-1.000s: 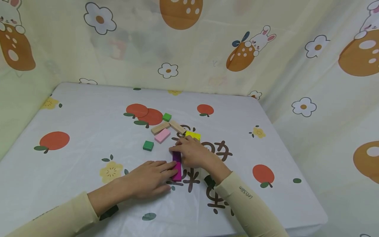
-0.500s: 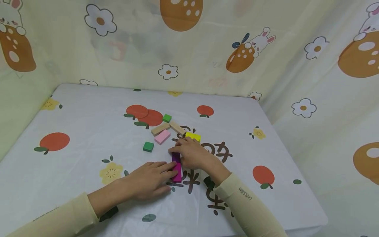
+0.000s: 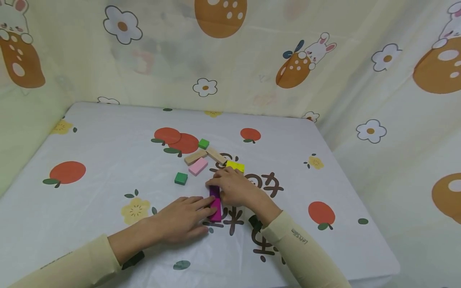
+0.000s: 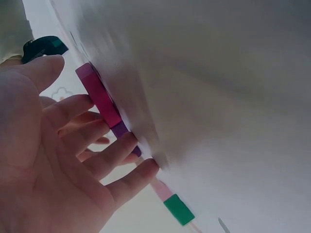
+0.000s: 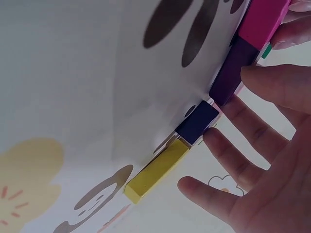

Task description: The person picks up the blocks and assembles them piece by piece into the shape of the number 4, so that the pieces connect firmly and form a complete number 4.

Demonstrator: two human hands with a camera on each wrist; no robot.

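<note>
Left hand (image 3: 184, 219), loosely spread, touches smooth magenta bar (image 4: 101, 94); right hand (image 3: 235, 185) pinches purple bar (image 5: 232, 75).

Place: a small curtained-off tabletop corner, like a play area; whether in a home or elsewhere cannot be told.
Table: a broad white rectangular table (image 3: 108, 150), its smooth cover printed with round red fruits (image 3: 67, 173), yellow flowers (image 3: 135, 211) and dark brown lettering (image 3: 272, 186).
Cloth walls: a cream curtain (image 3: 237, 64) behind the table, a pale curtain (image 3: 403, 156) on its right, a greenish-cream curtain (image 3: 25, 132) on its left.
Curtain prints: white-petalled flowers (image 3: 123, 25), white cartoon rabbits (image 3: 315, 53) with spotted brown shapes (image 3: 293, 71).
Playthings: small coloured and plain-wood rectangular blocks (image 3: 198, 166) around the table's middle.
</note>
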